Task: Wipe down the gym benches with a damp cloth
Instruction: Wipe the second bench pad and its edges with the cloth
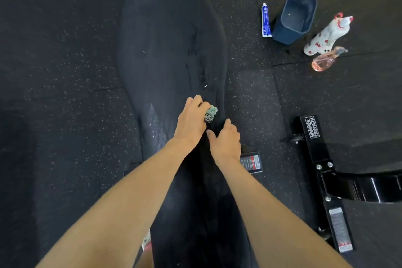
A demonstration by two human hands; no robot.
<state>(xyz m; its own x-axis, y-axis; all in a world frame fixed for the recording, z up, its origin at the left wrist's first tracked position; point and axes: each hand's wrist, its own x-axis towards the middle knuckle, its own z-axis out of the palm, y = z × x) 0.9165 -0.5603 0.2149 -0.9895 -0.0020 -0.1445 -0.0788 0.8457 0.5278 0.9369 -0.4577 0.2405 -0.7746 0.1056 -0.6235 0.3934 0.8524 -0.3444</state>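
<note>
A long black padded bench [165,35] runs from the top of the view down between my arms. Wet streaks shine on its pad near the middle. My left hand [191,119] grips a small bunched green cloth [211,111] and holds it against the pad near the right edge. Just to the right, my right hand [225,140] lies on the bench's right edge with its fingers relaxed and bent over the side, holding nothing.
On the speckled rubber floor at the upper right stand a blue bucket [294,16], a blue-and-white tube [265,20], a white patterned spray bottle [326,33] and a pink spray bottle [326,60]. A black Hammer Strength frame [322,163] lies at the right.
</note>
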